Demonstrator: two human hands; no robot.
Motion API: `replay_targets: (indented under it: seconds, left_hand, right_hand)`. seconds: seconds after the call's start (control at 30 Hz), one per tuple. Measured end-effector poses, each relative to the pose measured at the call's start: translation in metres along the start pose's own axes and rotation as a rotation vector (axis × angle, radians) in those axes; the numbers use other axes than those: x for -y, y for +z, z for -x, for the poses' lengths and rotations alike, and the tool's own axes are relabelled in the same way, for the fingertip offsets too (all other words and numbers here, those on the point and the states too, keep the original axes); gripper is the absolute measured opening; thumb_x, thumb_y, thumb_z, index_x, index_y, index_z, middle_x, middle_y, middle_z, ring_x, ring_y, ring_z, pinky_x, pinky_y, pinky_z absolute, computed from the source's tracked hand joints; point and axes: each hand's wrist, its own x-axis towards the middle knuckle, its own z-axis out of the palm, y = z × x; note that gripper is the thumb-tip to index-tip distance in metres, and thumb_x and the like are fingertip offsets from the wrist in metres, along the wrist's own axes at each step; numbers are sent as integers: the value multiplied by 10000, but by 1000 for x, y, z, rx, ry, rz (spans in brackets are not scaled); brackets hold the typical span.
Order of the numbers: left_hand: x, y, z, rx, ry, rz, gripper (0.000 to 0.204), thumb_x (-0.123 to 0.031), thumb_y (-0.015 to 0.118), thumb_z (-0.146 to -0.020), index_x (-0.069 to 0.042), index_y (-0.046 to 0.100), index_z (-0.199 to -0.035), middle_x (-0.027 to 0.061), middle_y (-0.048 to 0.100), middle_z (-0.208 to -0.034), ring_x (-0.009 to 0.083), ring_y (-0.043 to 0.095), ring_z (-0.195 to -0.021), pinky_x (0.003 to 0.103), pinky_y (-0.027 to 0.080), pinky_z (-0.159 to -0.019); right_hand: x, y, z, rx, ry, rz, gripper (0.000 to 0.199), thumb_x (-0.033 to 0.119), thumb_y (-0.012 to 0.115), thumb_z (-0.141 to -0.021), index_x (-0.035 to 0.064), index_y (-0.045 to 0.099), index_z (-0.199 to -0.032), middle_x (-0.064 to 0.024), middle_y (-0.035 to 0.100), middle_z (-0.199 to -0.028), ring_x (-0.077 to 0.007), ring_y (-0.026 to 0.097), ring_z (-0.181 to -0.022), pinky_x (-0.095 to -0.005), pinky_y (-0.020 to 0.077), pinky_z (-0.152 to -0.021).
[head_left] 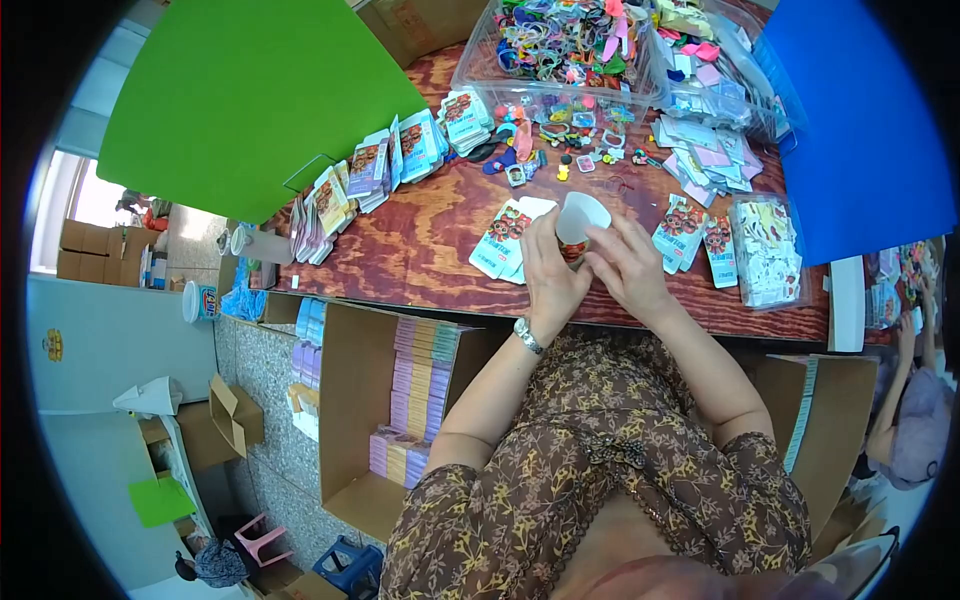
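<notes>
One curved card (584, 213), grasped by left fingers (543, 235) and right fingers (622, 240). On surface (420, 255): printed cards (492, 252), left of curved card; white pieces (768, 255), right.

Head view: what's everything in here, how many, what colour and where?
Packet: one, white inside, between the hands
Cards: many, mostly white, blue and red, in piles on the table
Trinkets: many, multicoloured, in a bin and loose
Bins: two, clear, far side
Table: one, red-brown, centre
Panels: two, green left, blue right
Cartons: several, brown, around the table
Stools: two, pink and blue, lower left
Co-worker: one, purple-grey top, right edge
Watch: one, silver, left wrist
Hands: two, bare, left and right, at the packet
</notes>
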Motion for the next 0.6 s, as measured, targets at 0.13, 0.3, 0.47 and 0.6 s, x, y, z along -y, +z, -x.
replay_targets:
  seconds: [0.13,0.3,0.47,0.6]
  left_hand:
    - [-2,2,6,83,61,35,757,-63,838,-687,-54,474,-1351,217,501,-1273,427,517,-1116,496,452,-947]
    - [-7,3,15,128,99,-10,755,-93,864,-670,-32,493,-1325,221,500,-1262,412,518,-1139,478,464,-943]
    - [-8,7,18,163,155,-82,811,-94,859,-693,-28,457,-1394,238,486,-1321,431,510,-1176,489,463,-964]
    - [-2,9,22,172,168,-41,906,-89,855,-698,19,386,-1465,267,462,-1392,444,500,-1219,497,456,-999]
  right_hand:
    - [-7,-15,0,127,129,-231,297,139,706,-912,63,689,-1198,-175,647,-1219,-312,660,-1021,-407,529,-893]
    - [3,-31,-11,70,380,-563,258,165,633,-995,15,644,-1205,-94,661,-1149,-177,646,-996,-323,522,-853]
    - [-13,-19,-2,156,761,-940,217,154,575,-1041,16,636,-1197,-5,660,-1062,-59,597,-944,-243,509,-798]
    - [-1,-21,-4,180,716,-897,197,84,636,-991,-2,651,-1167,-26,658,-1050,-101,640,-983,-267,559,-813]
